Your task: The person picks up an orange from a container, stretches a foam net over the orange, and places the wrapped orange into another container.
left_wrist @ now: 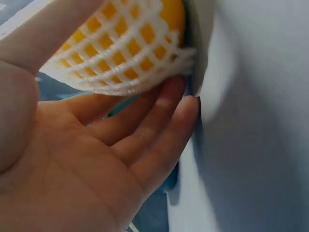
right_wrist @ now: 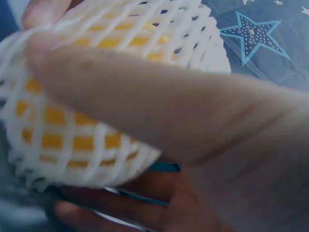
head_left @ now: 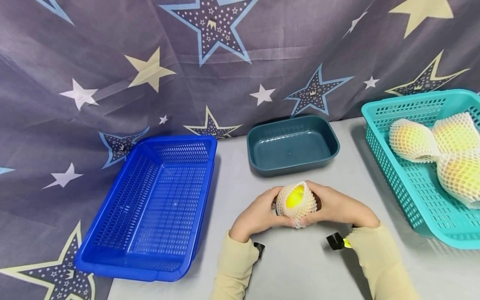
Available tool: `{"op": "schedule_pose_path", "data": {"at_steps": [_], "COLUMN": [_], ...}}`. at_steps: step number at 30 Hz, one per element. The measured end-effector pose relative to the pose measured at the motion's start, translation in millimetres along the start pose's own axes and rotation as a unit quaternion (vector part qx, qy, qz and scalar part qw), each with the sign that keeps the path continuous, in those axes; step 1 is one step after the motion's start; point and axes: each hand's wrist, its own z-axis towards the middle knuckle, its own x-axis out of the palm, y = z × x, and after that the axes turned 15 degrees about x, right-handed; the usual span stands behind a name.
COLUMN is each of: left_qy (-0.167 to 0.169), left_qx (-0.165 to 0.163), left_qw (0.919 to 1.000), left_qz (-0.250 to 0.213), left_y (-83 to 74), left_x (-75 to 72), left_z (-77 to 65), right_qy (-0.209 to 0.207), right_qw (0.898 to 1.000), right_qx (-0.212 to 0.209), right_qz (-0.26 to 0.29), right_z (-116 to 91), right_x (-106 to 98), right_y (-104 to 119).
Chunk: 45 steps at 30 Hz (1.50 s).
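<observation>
A yellow fruit [head_left: 295, 197] in a white foam net [head_left: 307, 205] is held between both hands above the table. From the left side, my left hand [head_left: 259, 213] grips it, thumb at the near side. My right hand [head_left: 335, 205] holds the opposite side, its thumb pressed across the netting, as the right wrist view shows. Orange-yellow skin [left_wrist: 175, 17] shows bare past the net's edge in the left wrist view. The net gapes on top of the fruit. Its far side, behind the fingers, is partly hidden, and the exact kind of fruit cannot be told.
Behind the hands stands a dark teal tray [head_left: 292, 166]. At the left is a blue perforated basket [head_left: 200, 200]. A turquoise basket [head_left: 397, 187] at the right holds several netted fruits [head_left: 412, 139]. A star-patterned cloth [head_left: 225, 91] hangs along the back.
</observation>
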Motion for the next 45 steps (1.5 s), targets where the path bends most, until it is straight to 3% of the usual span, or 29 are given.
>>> {"op": "schedule_pose_path", "data": {"at_steps": [6, 11, 15, 18, 24, 30, 36, 45], "left_qy": [-0.027, -0.055, -0.083, -0.092, -0.098, -0.125, -0.153, -0.181], "left_qx": [-0.027, -0.025, -0.019, -0.015, -0.016, -0.020, -0.019, -0.025], "left_qw": [0.9923, 0.9713, 0.9612, 0.9591, 0.9626, 0.9649, 0.9717, 0.9754], "left_qz": [-0.117, -0.230, -0.262, -0.267, -0.252, -0.230, -0.179, -0.124], "left_y": [7.9, 7.3, 2.4, -8.9, -29.2, -23.4, -30.4, -39.8], "left_x": [-4.0, -6.1, -7.9, -10.7, -17.6, -13.6, -13.7, -11.3], "left_z": [-2.4, 0.4, 1.6, 2.3, 1.8, 4.1, 5.1, 7.7], "right_qy": [0.010, -0.003, -0.017, -0.026, -0.032, -0.033, -0.036, -0.040], "right_qw": [0.997, 0.993, 0.989, 0.987, 0.984, 0.979, 0.981, 0.981], "right_qx": [0.008, 0.012, 0.031, 0.042, 0.049, 0.048, 0.033, 0.016], "right_qz": [0.071, 0.119, 0.146, 0.154, 0.167, 0.195, 0.189, 0.188], "right_z": [2.5, 3.7, 2.9, 0.8, -2.1, -6.6, -10.4, -8.2], "right_x": [-0.7, -3.8, -7.8, -10.4, -12.9, -16.8, -18.6, -16.1], "right_y": [-2.0, -2.9, -1.9, -0.3, 5.9, 17.8, 26.1, 27.9]}}
